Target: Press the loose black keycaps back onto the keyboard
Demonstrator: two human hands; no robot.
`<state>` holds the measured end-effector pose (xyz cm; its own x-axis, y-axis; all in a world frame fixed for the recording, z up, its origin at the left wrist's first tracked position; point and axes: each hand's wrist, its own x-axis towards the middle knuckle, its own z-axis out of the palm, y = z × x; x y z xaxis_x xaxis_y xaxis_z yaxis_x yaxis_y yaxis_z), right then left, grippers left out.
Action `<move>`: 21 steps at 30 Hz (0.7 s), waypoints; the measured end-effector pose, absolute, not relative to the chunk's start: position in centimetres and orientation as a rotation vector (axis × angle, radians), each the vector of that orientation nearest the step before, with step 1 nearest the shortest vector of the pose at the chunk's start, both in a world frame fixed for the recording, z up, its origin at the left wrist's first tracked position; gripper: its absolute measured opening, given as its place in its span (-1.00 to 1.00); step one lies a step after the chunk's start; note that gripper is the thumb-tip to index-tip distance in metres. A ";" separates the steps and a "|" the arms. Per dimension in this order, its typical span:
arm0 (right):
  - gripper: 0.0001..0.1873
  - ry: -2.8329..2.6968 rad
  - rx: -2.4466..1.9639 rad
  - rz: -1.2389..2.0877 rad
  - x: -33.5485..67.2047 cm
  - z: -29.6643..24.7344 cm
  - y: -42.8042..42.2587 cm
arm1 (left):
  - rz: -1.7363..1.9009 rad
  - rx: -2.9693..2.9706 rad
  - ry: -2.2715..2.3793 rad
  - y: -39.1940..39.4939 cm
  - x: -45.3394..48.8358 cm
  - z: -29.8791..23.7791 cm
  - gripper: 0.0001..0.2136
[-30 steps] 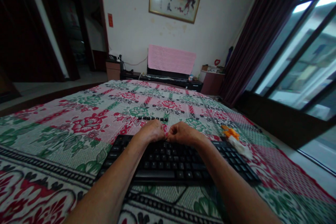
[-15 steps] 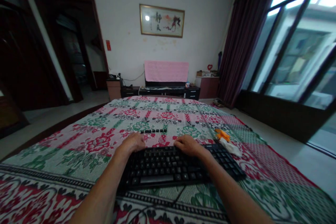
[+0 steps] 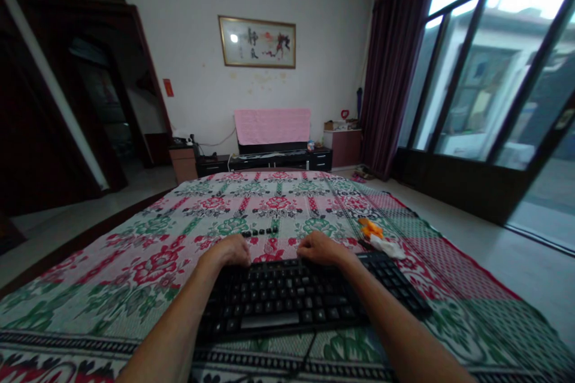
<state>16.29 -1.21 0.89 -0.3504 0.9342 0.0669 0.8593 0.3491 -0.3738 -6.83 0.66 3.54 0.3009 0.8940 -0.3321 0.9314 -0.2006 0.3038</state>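
A black computer keyboard (image 3: 278, 290) lies in front of me on a flowered cloth, partly covered by my forearms. My left hand (image 3: 234, 249) is closed at its far left edge, the fingertips mostly hidden. Near the middle of the far edge, my right hand (image 3: 320, 248) is curled over the keyboard, its thumb and fingers drawn together. Just beyond my left hand, several small black keycaps (image 3: 262, 231) form a row on the cloth. A cable (image 3: 309, 348) runs from the keyboard's near side towards me.
The patterned cloth (image 3: 148, 263) covers the wide surface under the keyboard. A crumpled white tissue (image 3: 389, 248) and an orange item (image 3: 372, 228) lie beyond the keyboard's right part. Farther back stand a low black cabinet (image 3: 213, 166) and a screen draped with a pink cloth (image 3: 272, 126).
My view has turned to the right. The keyboard has shifted slightly right across the cloth, with both hands moving along on it. Fewer keycaps show beyond my left hand.
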 end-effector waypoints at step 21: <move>-0.76 -2.275 -1.631 0.340 12.0 1.6 2.7 | 0.108 1.971 1.375 1.5 -9.2 1.8 -0.83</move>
